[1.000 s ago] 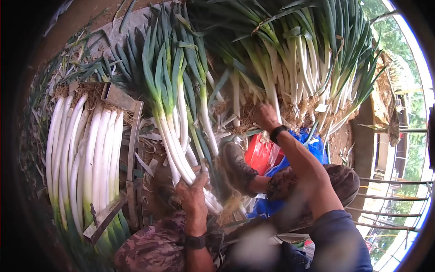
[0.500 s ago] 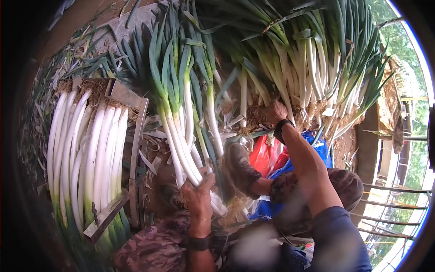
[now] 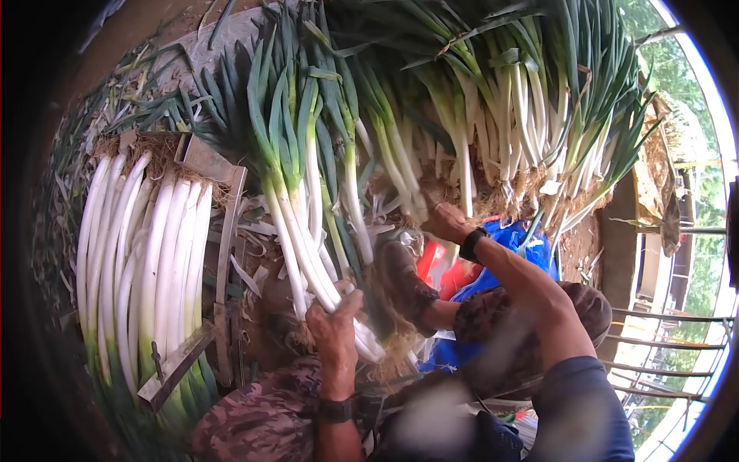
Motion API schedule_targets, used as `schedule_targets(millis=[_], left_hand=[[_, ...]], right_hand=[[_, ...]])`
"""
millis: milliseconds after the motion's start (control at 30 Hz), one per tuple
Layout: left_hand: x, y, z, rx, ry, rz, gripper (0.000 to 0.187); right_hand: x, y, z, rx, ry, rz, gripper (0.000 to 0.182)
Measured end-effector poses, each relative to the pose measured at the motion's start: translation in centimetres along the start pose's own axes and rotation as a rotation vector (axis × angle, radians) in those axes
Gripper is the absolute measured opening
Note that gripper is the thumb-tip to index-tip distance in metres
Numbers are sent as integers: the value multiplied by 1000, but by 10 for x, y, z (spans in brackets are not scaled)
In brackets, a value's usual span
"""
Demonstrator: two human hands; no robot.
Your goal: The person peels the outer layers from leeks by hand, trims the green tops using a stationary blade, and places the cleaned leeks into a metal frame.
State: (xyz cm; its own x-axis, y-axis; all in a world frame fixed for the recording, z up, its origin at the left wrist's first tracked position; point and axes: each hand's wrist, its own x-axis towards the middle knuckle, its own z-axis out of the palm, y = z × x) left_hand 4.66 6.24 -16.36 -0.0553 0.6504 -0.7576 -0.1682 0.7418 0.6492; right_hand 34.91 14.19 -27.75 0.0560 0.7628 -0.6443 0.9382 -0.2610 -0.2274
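My left hand (image 3: 335, 327) is closed round the white lower ends of several long green onions (image 3: 302, 235), their green leaves stretching away toward the top. My right hand (image 3: 449, 223) is closed on the root ends of a few more green onions (image 3: 399, 165), slightly smeared by motion, in front of the big pile. That pile of unsorted green onions (image 3: 531, 115) leans at the upper right with its roots downward. On the left, a bundle of clean white green onions (image 3: 165, 262) lies in a metal frame (image 3: 229, 269), roots at the far end.
My shoe (image 3: 406, 281) and bent knee are between the hands. Red plastic (image 3: 459, 277) and blue plastic (image 3: 519, 242) lie beside my leg. Loose leaves and peelings (image 3: 154, 85) cover the ground at upper left. Metal bars (image 3: 670, 346) run along the right edge.
My right hand has moved left and a little toward me from the pile, bringing a few green onions with it. My left hand keeps its hold, nearly still.
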Motion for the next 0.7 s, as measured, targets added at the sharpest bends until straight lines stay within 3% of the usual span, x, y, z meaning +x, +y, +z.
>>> schedule_targets(millis=[67,133,200,333,400,467,500,600,633,700], left_hand=[[4,-4,2,11,-12,37,35],[10,-13,2,33,-10,46,38],[11,-15,5,67,92,199,41],[7,-12,8,16,80,90,49],[10,-21,5,-33,58,92,51],[4,-16,0,362,-55,333,49],[3,-13,3,230,-139,193,52],[16,-32,10,241,-61,166,52],[5,-12,21,66,-63,41,54],[6,-14,27,9,-92,63,51]], right_hand=[[-3,-33,29,61,-5,-244,95],[-31,-91,14,875,-227,-307,85],[-48,-133,3,903,-279,-213,74],[-74,-131,-3,917,-251,-373,76],[-84,-130,-15,808,-258,-344,76],[-88,-128,-15,809,-301,-301,77],[-88,-125,-17,810,-297,-347,78],[-87,-111,-11,786,-346,-405,79],[-90,-110,-9,713,-311,-378,80],[-102,-105,-6,753,-326,-396,82]])
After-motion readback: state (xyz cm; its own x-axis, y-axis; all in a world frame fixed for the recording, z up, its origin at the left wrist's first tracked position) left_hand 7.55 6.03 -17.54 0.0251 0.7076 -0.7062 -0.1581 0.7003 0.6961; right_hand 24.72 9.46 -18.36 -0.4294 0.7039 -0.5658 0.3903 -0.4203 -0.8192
